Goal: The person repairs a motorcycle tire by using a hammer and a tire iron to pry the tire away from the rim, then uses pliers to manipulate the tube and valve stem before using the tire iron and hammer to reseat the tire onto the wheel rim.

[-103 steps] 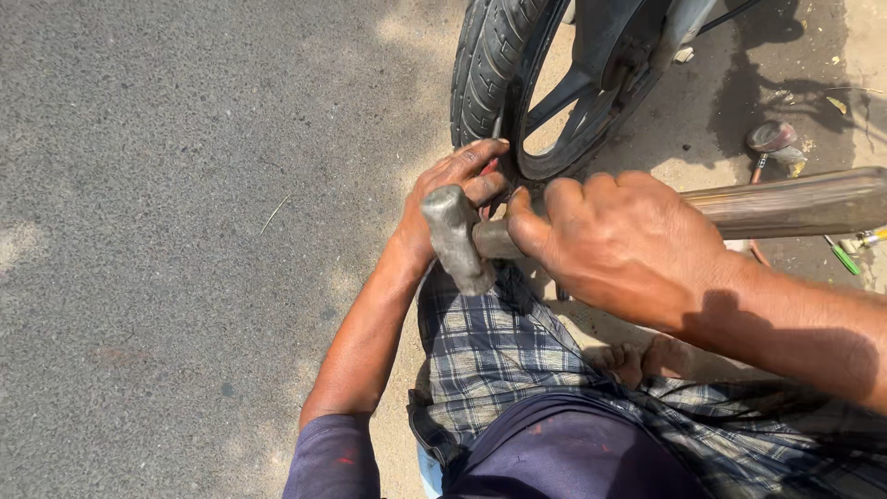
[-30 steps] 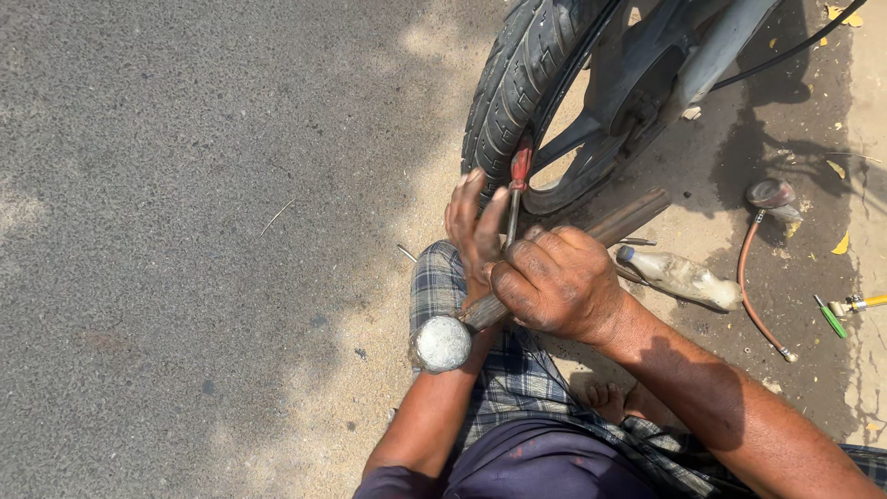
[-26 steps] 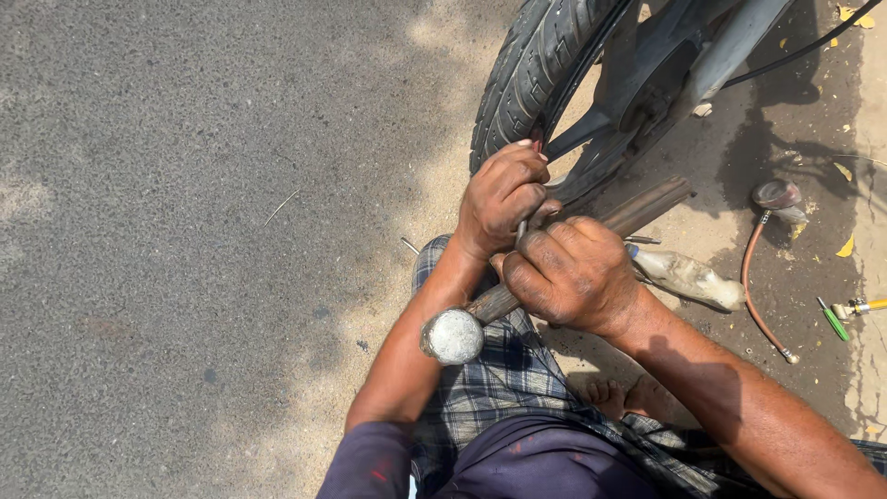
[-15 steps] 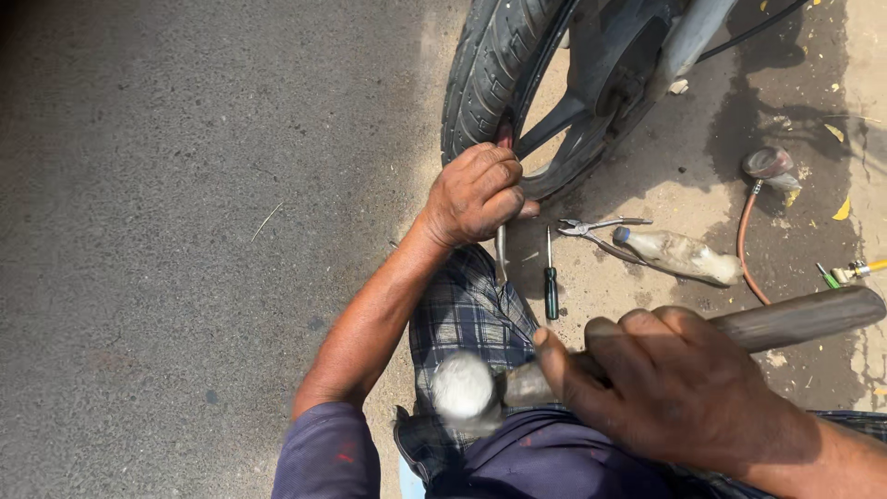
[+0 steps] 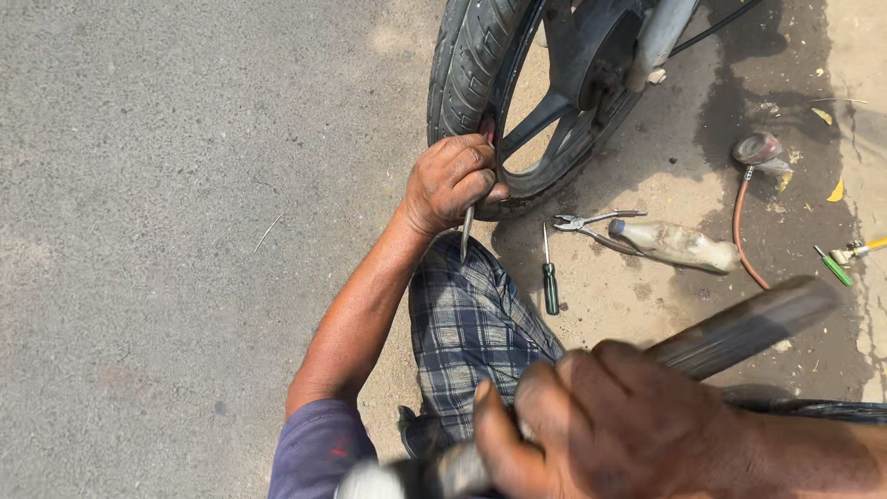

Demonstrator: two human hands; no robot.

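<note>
In the head view, the motorcycle wheel stands at the top of the picture and serves as the landmark. The left hand is closed in a fist against the tyre's lower edge, gripping a slim metal tool whose bare end sticks down out of the fist, away from the wheel; the other end is hidden between the fingers and the tyre. The forearm runs down and away from the wheel over a knee in checked cloth.

Well below the wheel, close to the camera, the right hand is wrapped tightly round the handle of a hammer. The handle is blurred and slants up to the right, and the pale hammer head is a blur at the bottom edge.

On the ground just below the wheel lies a green-handled screwdriver, its shaft pointing up at the tyre. Just to its right, below the wheel's hub, lie pliers, touching or nearly touching a dirty plastic bottle. Farther right of the wheel, an orange hose curves down from a small round fitting, and a second small green tool lies near the right edge.
</note>
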